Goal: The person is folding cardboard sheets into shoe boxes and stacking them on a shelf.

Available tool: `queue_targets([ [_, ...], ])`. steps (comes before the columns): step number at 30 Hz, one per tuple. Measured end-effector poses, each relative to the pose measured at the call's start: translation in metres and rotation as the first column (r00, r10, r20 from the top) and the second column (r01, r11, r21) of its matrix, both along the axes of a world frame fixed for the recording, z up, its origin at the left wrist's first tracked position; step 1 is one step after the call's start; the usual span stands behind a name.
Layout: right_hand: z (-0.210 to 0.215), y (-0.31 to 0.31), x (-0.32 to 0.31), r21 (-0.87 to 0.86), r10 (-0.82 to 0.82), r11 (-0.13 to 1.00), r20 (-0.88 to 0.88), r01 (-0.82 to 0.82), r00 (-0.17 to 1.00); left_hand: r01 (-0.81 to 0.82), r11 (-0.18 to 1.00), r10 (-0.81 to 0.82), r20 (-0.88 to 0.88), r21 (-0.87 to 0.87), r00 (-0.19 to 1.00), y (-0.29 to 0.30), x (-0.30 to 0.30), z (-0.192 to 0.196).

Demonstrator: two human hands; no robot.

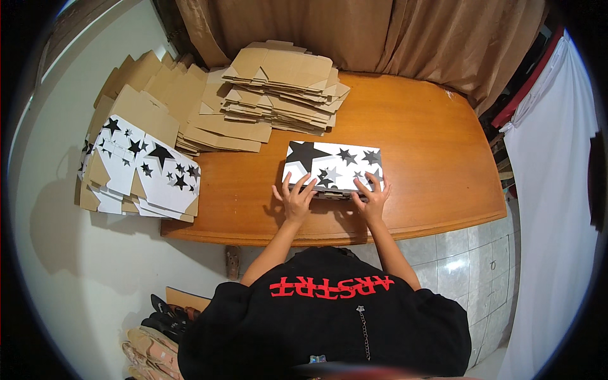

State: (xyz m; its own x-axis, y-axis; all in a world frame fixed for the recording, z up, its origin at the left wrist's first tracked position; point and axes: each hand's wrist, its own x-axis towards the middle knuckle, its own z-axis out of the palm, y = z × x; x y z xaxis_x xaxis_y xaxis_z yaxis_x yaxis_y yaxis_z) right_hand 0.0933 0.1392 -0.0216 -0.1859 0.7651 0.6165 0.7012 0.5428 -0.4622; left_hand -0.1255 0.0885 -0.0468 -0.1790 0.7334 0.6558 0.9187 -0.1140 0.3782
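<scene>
A closed cardboard box (361, 156), white with black and grey stars, lies on the wooden table in front of me. Its lid faces up and its patterned front side shows in part below the lid's near edge. At the left part of that edge, my left hand (296, 201) touches the box with its fingers spread. My right hand (373, 201) is at the right part of the same edge, fingers also apart, fingertips on the lid. Neither hand is wrapped round the box. The undersides of my fingers are hidden.
Flattened brown cardboard boxes (278, 68) are stacked at the table's back left. More flat boxes, some star-patterned (166, 166), lean and overhang the left edge. A brown curtain (430, 38) hangs behind the table (437, 158); a white cloth (551, 164) hangs at the right.
</scene>
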Motion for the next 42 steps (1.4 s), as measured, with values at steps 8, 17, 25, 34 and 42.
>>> queue_targets([
  [8,0.011,0.001,-0.008,0.055,0.005,0.998,-0.042,-0.003,0.999,0.139,0.985,-0.153,0.158,0.098,0.975,0.008,-0.004,0.002],
  [17,0.008,-0.001,-0.01,0.106,-0.022,0.994,-0.1,0.032,0.995,0.111,0.985,-0.132,0.166,0.131,0.977,0.014,-0.002,0.01],
  [25,0.0,0.001,-0.009,0.076,-0.003,0.997,-0.083,0.01,0.997,0.074,0.989,-0.1,0.213,0.127,0.972,0.013,0.0,0.002],
  [34,-0.008,0.004,0.0,0.137,0.053,0.989,0.008,-0.054,0.999,0.017,1.0,-0.017,0.174,0.002,0.985,0.007,0.001,-0.001],
  [42,-0.016,0.0,0.003,0.13,0.051,0.99,0.052,-0.057,0.997,0.096,0.991,-0.117,0.263,0.092,0.958,0.016,-0.002,-0.012],
])
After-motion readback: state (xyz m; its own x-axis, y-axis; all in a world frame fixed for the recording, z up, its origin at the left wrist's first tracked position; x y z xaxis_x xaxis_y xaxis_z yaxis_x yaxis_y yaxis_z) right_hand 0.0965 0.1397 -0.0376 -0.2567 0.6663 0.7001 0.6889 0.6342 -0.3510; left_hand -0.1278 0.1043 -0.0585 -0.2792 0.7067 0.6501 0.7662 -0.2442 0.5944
